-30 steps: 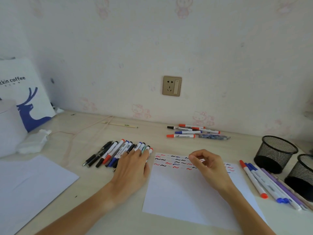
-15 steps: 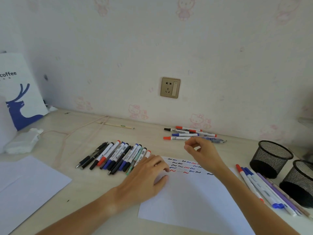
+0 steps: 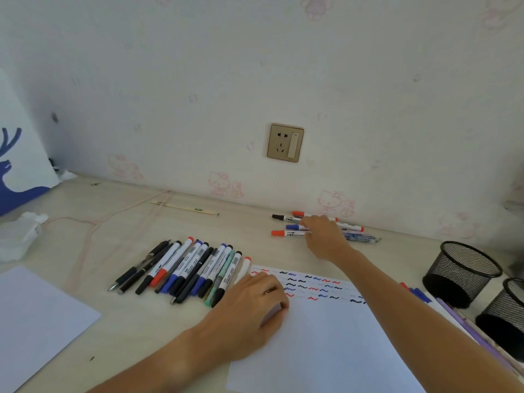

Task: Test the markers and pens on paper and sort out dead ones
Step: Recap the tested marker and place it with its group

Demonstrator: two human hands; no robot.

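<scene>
Near the wall, the right hand (image 3: 323, 236) reaches onto a small cluster of red-, blue- and black-capped markers (image 3: 292, 226); whether its grip pinches one, I cannot tell. Left hand (image 3: 249, 310), fingers loosely curled, presses the white scribbled paper sheet (image 3: 326, 336) on the table (image 3: 119, 330); beside it lies a long row of capped markers and pens (image 3: 187, 268).

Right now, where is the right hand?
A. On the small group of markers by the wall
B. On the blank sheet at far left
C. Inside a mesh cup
A: the right hand reaches over the test paper onto the markers by the wall.
</scene>
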